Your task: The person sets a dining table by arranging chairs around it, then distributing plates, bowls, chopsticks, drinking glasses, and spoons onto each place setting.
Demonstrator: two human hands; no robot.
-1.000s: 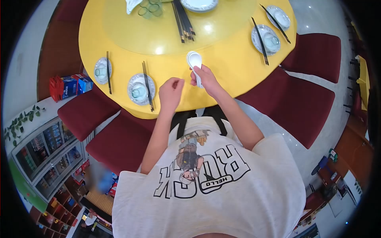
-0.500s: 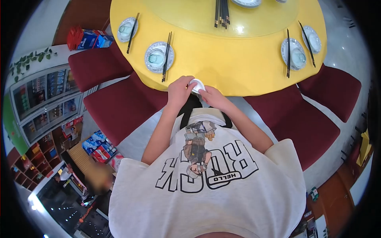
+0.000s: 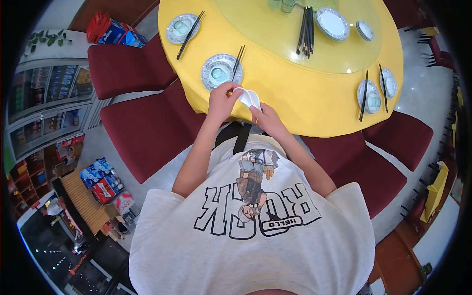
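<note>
Both hands are raised at the near edge of the round table, in front of my shirt. My left hand is closed, its fingertips pinching small white pieces of tableware that look like soup spoons. Two rounded white shapes lie side by side there. My right hand grips their lower right side, thumb uppermost. Fingers cover part of these pieces, so their full shape and number are hidden. Just beyond my left hand, a patterned plate carries a small bowl with a greenish glass, and chopsticks rest across its right side.
A yellow cloth covers the table. On the glass turntable are a bundle of chopsticks, white plates and smaller dishes. More place settings stand left and right. Dark red chairs flank me.
The view has shifted, showing more of the turntable. The white pieces, earlier looking like one round stack, now show as two spread lobes. Both hands still hold them.
</note>
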